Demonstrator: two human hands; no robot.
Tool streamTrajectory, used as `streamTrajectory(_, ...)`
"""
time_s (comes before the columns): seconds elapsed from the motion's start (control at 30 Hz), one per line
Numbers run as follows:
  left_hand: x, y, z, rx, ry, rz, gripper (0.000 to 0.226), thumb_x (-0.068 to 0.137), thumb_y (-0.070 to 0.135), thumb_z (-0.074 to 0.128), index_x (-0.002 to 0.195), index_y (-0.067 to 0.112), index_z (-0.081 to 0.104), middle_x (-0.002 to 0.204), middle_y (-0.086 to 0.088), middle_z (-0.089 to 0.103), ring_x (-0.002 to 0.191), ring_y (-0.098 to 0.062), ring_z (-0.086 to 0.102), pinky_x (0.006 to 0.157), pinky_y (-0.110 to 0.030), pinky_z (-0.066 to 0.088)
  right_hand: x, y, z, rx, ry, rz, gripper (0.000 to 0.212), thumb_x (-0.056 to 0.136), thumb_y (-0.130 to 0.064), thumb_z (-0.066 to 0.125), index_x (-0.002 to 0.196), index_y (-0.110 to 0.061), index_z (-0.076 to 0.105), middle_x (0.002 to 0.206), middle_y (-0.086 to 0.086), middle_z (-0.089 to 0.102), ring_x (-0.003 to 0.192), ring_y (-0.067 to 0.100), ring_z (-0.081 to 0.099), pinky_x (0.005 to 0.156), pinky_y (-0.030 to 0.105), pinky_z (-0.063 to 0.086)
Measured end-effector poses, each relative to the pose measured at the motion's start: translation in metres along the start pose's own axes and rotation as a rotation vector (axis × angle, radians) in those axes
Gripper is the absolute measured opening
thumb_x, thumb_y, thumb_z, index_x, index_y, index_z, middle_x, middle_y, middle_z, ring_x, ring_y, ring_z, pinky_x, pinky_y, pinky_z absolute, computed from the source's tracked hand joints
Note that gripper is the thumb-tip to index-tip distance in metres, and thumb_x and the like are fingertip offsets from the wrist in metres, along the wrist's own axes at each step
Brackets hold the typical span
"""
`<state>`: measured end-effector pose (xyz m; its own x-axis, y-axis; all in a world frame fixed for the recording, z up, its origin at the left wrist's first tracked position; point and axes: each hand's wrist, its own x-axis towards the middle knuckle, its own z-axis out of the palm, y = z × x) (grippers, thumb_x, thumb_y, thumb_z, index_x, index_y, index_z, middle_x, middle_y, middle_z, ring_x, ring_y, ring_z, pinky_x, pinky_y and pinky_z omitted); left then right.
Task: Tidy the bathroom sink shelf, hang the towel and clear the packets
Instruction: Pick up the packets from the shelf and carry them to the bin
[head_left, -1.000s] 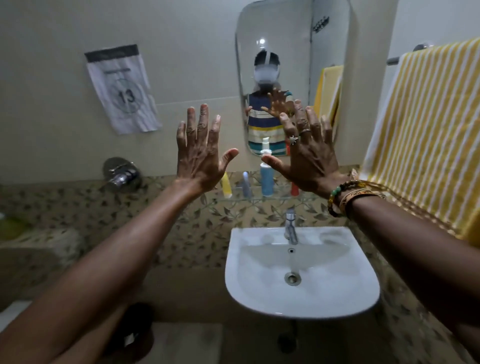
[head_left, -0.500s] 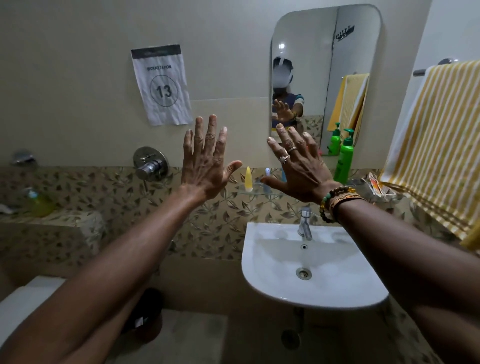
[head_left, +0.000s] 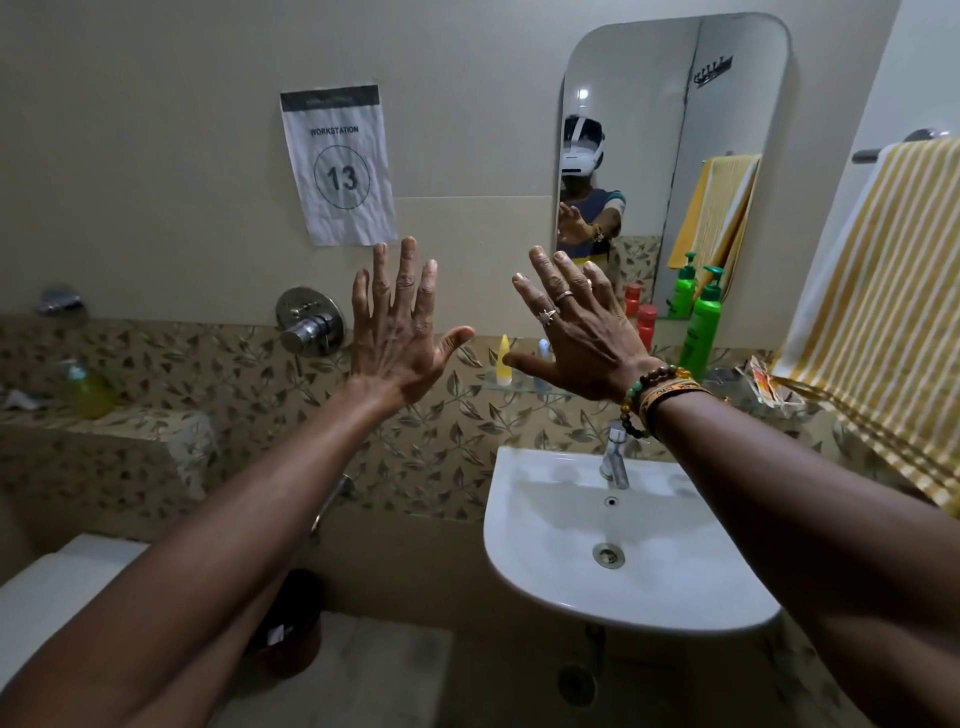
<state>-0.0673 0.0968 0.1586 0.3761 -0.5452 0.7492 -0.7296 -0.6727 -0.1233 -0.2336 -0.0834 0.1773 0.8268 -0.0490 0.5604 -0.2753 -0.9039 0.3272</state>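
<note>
My left hand (head_left: 400, 332) and my right hand (head_left: 576, 332) are raised in front of the wall, fingers spread, holding nothing. Behind them a glass shelf (head_left: 524, 387) above the sink carries a small yellow bottle (head_left: 503, 359), a red-capped bottle (head_left: 647, 325) and a green pump bottle (head_left: 701, 330). Crumpled packets (head_left: 769, 382) lie at the shelf's right end. A yellow and white striped towel (head_left: 883, 312) hangs over a rail (head_left: 872, 154) on the right wall.
A white sink (head_left: 649, 582) with a tap (head_left: 615, 460) sits below the shelf. A mirror (head_left: 675, 104) hangs above it. A wall valve (head_left: 310, 322), a paper sign "13" (head_left: 340, 166), a tiled ledge (head_left: 130, 426) with a yellow-green bottle (head_left: 88, 389), and a dark bin (head_left: 291, 623) are at left.
The view has swung left and the sink and mirror sit further right in frame. Both hands stay raised and spread, drifting slightly lower.
</note>
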Motion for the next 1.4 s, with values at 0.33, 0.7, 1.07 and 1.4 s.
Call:
streamTrajectory(0.33,0.002,0.011,0.003,-0.024,-0.022,-0.054,0.099,0.086,0.08,0.023,0.159,0.015,0.013,0.167,-0.015,-0.006,0.152,-0.04,-0.009,0.12,-0.059,-0.003,-0.005,0.009,-0.002,0.046,-0.012,-0.016,0.099,0.084,-0.083,0.018,0.16,-0.018,0.009,0.166,0.014,-0.008,0.153,0.035,-0.002,0.122,0.056,0.008)
streamTrajectory(0.7,0.007,0.051,0.012,-0.044,-0.083,-0.075,0.1,0.085,0.081,0.021,0.16,0.015,0.009,0.166,-0.015,-0.011,0.151,-0.04,-0.012,0.121,-0.059,-0.002,-0.026,0.053,0.023,0.023,0.05,0.032,0.092,0.09,-0.076,0.029,0.158,-0.015,0.017,0.165,0.017,0.004,0.152,0.036,0.008,0.122,0.053,0.012)
streamTrajectory(1.07,-0.006,0.084,0.039,-0.024,-0.174,-0.013,0.098,0.086,0.079,0.016,0.16,0.014,0.006,0.166,-0.016,-0.012,0.151,-0.041,-0.013,0.121,-0.059,-0.002,-0.065,0.077,0.065,-0.006,-0.023,0.086,0.089,0.092,-0.071,0.035,0.158,-0.013,0.017,0.165,0.018,0.005,0.152,0.036,0.009,0.121,0.054,0.014)
streamTrajectory(1.4,0.015,0.07,0.059,-0.13,-0.152,0.043,0.097,0.088,0.077,0.02,0.16,0.013,0.007,0.166,-0.016,-0.012,0.151,-0.04,-0.012,0.121,-0.057,-0.004,-0.052,0.074,0.064,-0.051,-0.044,0.178,0.091,0.091,-0.073,0.03,0.158,-0.013,0.017,0.166,0.016,0.003,0.152,0.035,0.009,0.122,0.052,0.015)
